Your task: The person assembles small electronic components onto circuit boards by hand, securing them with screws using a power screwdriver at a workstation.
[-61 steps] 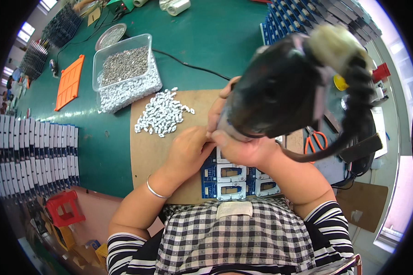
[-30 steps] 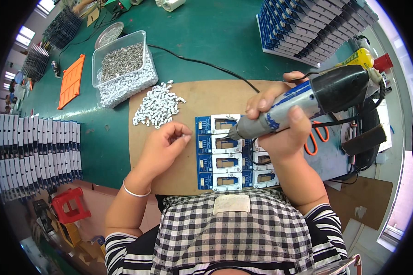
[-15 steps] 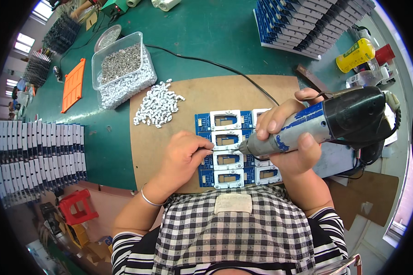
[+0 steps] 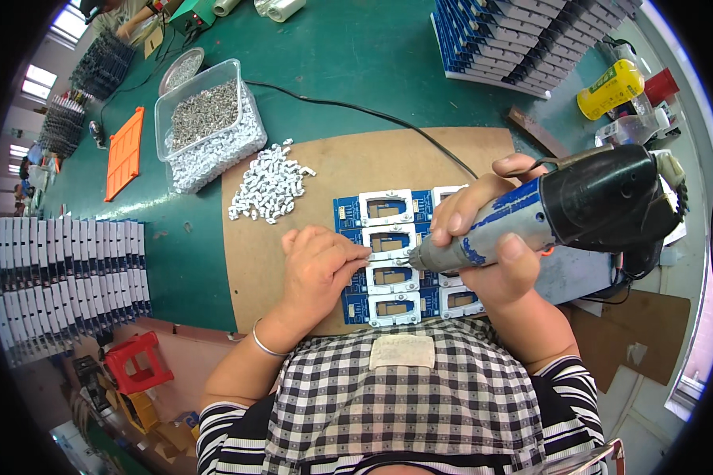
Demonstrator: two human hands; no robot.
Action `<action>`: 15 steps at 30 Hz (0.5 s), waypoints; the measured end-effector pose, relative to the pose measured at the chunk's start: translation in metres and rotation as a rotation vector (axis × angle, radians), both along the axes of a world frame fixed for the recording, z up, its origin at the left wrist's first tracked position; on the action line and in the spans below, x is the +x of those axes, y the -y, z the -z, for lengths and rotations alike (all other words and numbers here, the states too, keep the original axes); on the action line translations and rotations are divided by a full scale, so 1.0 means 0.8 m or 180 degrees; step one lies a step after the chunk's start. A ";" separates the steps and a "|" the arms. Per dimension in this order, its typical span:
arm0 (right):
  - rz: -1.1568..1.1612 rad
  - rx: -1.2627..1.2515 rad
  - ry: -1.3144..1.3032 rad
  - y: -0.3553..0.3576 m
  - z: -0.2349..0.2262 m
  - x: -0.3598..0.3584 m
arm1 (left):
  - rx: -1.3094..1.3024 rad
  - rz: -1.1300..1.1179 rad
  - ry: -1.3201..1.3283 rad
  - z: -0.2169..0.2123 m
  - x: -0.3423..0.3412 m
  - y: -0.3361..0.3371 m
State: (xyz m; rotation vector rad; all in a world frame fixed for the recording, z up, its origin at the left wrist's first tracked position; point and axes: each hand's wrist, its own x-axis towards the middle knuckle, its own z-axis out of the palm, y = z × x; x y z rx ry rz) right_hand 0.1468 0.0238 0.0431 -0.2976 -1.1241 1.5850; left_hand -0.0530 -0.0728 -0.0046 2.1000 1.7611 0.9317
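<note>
My right hand (image 4: pixel 491 237) is wrapped round an electric screwdriver (image 4: pixel 515 218), grey and blue with a black rear end. Its tip points left and meets a white frame (image 4: pixel 391 239) on a blue circuit board (image 4: pixel 348 214). Several such white frames sit in two columns on the blue boards. My left hand (image 4: pixel 322 265) is pinched at the left edge of the frames, close to the tool's tip; whatever lies between its fingertips is too small to make out. Beyond it a pile of small white plastic pieces (image 4: pixel 271 184) lies on the brown board (image 4: pixel 325 166).
A clear tub (image 4: pixel 249 134) holds screws above white pieces. An orange tray (image 4: pixel 125 154) lies farther left. Stacked boards stand at left (image 4: pixel 67 277) and far right (image 4: pixel 499 47). A black cable (image 4: pixel 356 106) crosses the table. A yellow bottle (image 4: pixel 610 89) stands at right.
The screwdriver and my right hand have shifted slightly left and down. My left hand stays at the frames' edge, its fingers a little more spread at the back.
</note>
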 end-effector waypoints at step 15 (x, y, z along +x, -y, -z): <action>-0.0352 0.0976 0.0398 0.001 -0.018 -0.028 | 0.0540 0.0201 0.0080 0.006 -0.002 -0.003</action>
